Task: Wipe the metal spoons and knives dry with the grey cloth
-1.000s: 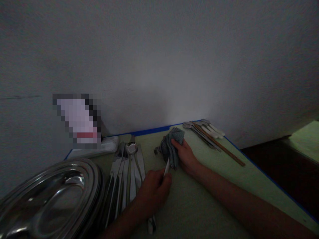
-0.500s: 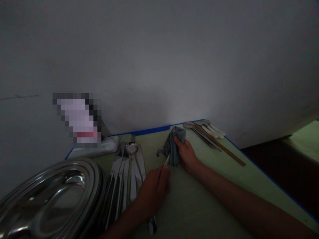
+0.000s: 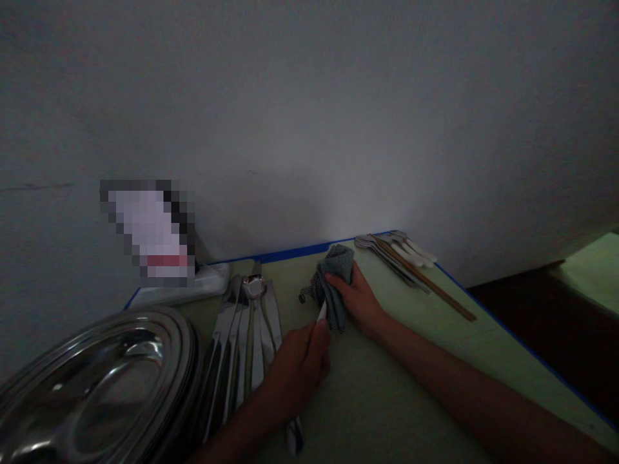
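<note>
Cloth (image 3: 333,280) clamped in right hand (image 3: 355,299) grip; left hand (image 3: 300,367) grips utensil (image 3: 321,314); steel trays (image 3: 97,380) stacked.

Single head-worn view, facing forward and down, close over table (image 3: 435,361), wall behind

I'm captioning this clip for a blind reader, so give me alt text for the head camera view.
A right hand grips a grey cloth around one end of a piece of cutlery that the left hand holds, over a green table. Left lie a row of cutlery and metal trays; more utensils lie by the wall.
</note>
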A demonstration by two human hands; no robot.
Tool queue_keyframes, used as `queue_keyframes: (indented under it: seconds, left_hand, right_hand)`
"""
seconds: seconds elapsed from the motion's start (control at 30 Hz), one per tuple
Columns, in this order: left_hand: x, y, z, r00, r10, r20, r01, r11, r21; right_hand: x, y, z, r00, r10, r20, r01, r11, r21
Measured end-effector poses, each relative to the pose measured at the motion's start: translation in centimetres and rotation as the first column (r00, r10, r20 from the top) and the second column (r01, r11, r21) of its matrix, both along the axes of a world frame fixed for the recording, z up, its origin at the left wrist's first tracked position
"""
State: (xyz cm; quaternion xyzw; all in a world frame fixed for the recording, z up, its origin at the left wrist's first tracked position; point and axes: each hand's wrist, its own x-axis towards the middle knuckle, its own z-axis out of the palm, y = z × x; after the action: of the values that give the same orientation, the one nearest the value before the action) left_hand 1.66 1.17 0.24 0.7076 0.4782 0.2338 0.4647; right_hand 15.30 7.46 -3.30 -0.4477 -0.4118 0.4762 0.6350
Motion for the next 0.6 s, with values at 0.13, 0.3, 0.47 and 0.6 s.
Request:
queue_keyframes:
  seconds: [0.13,0.3,0.47,0.6]
  left_hand:
    - [-0.1,-0.1,-0.1,0.996,-0.034,-0.082,0.040,0.996,0.076]
    - [-0.1,-0.2,0.0,0.985,-0.109,-0.133,0.119,0.990,0.073]
    - [-0.2,-0.3,0.2,0.976,-0.163,-0.143,0.177,0.980,0.095]
    - [-0.3,-0.3,0.2,0.982,-0.164,-0.092,0.169,0.984,0.049]
  right_hand:
    - [0.1,0.1,-0.1,1.000,0.001,0.007,-0.001,1.000,0.011]
    - [-0.1,0.3,-0.1,0.983,0.024,-0.180,-0.036,0.997,-0.062]
    - [-0.4,0.0,0.7,0.945,0.054,-0.321,-0.103,0.985,-0.138]
    - [-0.4,-0.4,1.3,0.935,0.073,-0.347,-0.148,0.970,-0.194]
